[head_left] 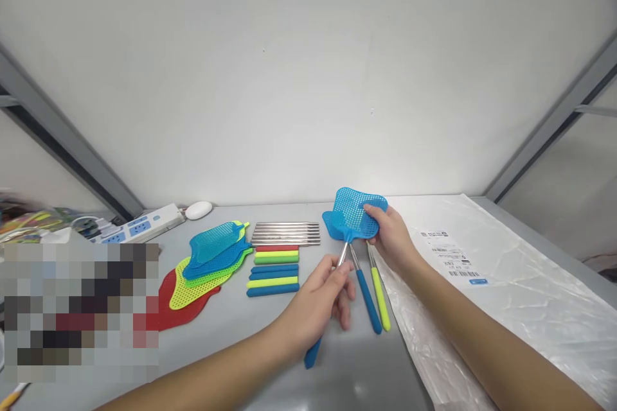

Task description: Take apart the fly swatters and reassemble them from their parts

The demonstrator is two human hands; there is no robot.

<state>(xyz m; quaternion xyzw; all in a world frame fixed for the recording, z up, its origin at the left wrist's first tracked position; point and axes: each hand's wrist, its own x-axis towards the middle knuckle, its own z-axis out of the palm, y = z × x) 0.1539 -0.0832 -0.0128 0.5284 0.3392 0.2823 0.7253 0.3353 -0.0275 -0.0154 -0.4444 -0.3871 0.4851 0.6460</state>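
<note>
A fly swatter with a blue perforated head (359, 212), a metal rod and a blue handle (313, 354) is held between both hands. My left hand (321, 292) is closed round its rod, thumb and index finger pinching, the other fingers loosely curled. At the head's right edge, my right hand (391, 237) grips the plastic. Two more swatters lie beneath and beside it, one with a blue handle (369, 302), the other with a yellow-green handle (380, 298). Their heads are mostly hidden; a blue edge shows behind the held one.
Left of my hands lie several metal rods (285, 234), several coloured handles (274, 271) and overlapping swatter heads (200, 279) in blue, yellow-green and red. A power strip (144, 223) and a white mouse-like object (198, 210) sit behind. White plastic packaging (457, 314) covers the right side.
</note>
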